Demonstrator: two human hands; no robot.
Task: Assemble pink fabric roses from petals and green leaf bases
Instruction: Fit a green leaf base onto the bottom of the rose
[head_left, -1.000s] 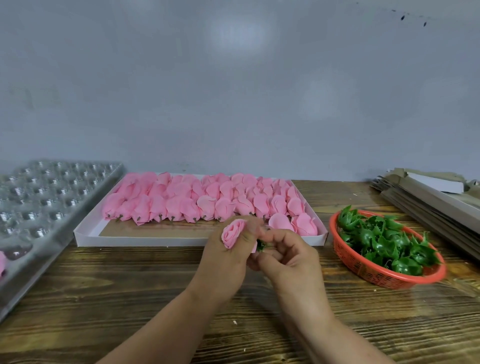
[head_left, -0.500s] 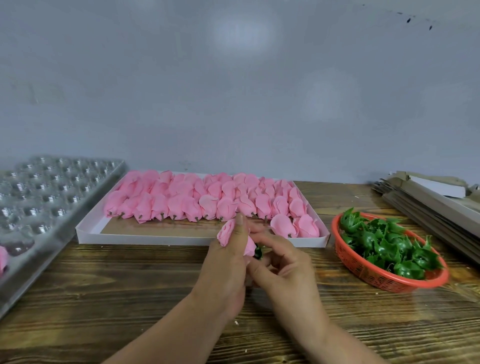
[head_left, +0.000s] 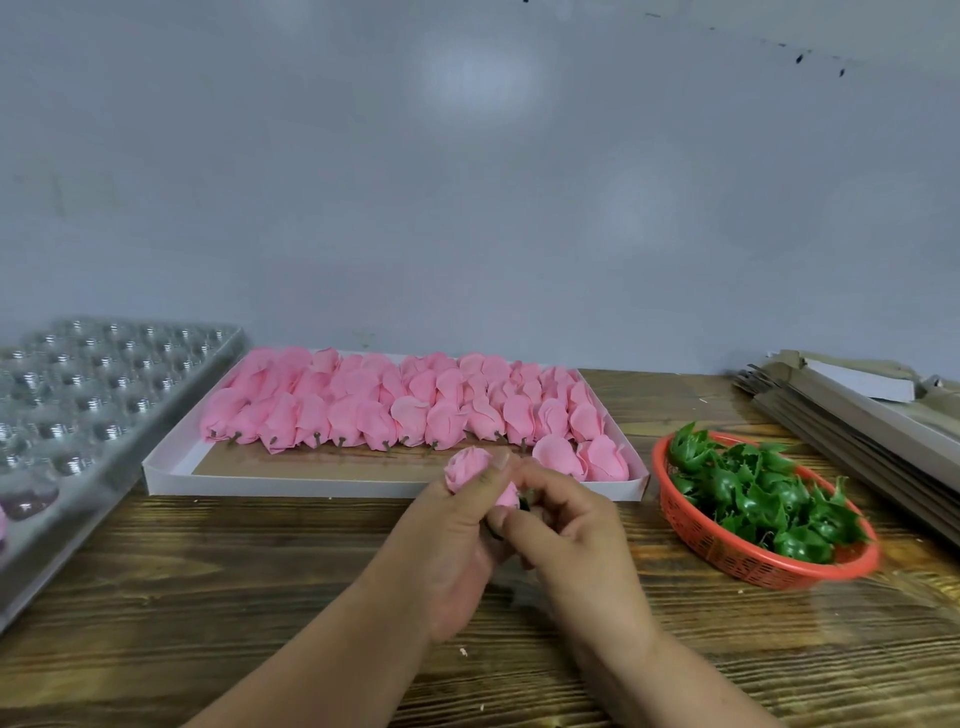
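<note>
Just in front of the white tray (head_left: 171, 475), above the desk (head_left: 234, 597): pink rose (head_left: 467, 465) gripped in left hand (head_left: 457, 540); right hand (head_left: 566, 525) pinching its base (dark green, mostly hidden). Right of tray: red basket (head_left: 727, 558) holding leaf bases (head_left: 753, 493).

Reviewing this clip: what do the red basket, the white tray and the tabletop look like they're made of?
Red basket: likely moulded plastic, with an open lattice wall and a smooth, slightly shiny rim.
White tray: probably thin card or paperboard, with matte folded walls and a brown board floor.
Tabletop: wood or a wood-look surface, with dark streaked grain and a faint sheen; which one can't be told.
</note>
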